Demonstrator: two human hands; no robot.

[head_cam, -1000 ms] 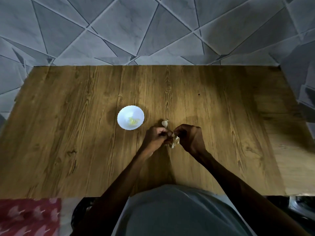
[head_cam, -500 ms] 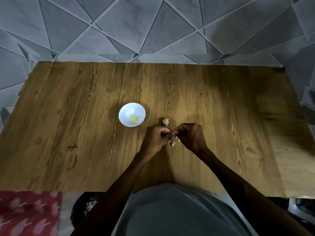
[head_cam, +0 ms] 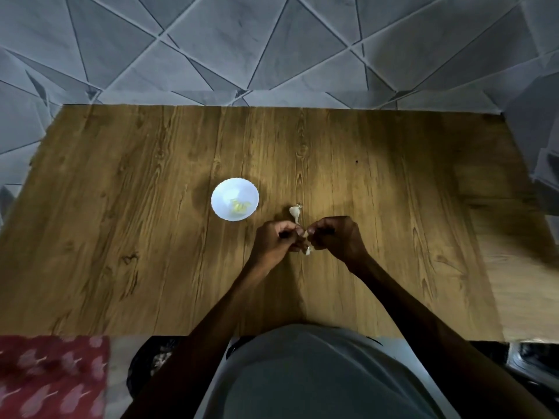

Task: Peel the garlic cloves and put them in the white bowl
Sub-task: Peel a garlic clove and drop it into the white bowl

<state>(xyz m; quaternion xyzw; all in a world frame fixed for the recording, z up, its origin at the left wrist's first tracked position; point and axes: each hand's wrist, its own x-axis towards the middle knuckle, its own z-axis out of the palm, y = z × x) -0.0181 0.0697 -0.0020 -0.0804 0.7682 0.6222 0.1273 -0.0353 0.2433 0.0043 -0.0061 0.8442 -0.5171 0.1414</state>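
Your left hand (head_cam: pixel 276 241) and right hand (head_cam: pixel 335 237) met fingertip to fingertip low over the wooden table (head_cam: pixel 136 237), both curled and pinching a garlic clove (head_cam: pixel 307 251), of which only pale slivers showed between them. Just beyond your knuckles a loose garlic piece (head_cam: pixel 294 211) lay on the wood, and left of it, apart, sat the white bowl (head_cam: pixel 222 193) with a few yellowish peeled cloves (head_cam: pixel 240 206) inside. Grey tiles (head_cam: pixel 272 49) lay beyond the table; a red patterned cloth (head_cam: pixel 51 376) showed at lower left.

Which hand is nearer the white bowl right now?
Left. The left hand is just right of the bowl, toward the person; the right hand lies farther right, beyond the left hand. Both pinch a clove.
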